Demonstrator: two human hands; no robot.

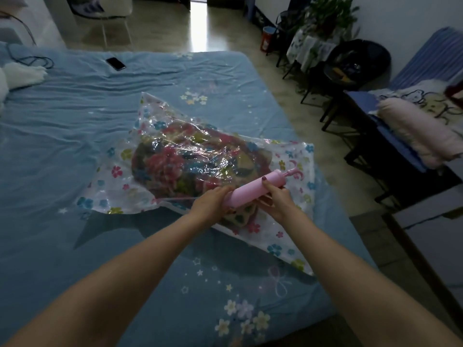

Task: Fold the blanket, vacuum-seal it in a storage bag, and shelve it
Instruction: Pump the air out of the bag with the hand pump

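A clear storage bag (107, 196) printed with small flowers lies on the blue bed sheet (62, 136). Inside it is a folded, brightly flowered blanket (180, 164), crumpled under the plastic. A pink hand pump (258, 189) lies tilted over the bag's near edge, its handle pointing up and right. My left hand (213, 199) grips the pump's lower end, where it meets the bag. My right hand (278, 199) wraps round the pump's barrel, thumb on top.
A black phone (115, 63) and a dark cable (30, 60) lie on the far part of the bed. White plush (22, 73) sits at the left edge. To the right stand a dark table with bedding (411, 136), a chair and plants.
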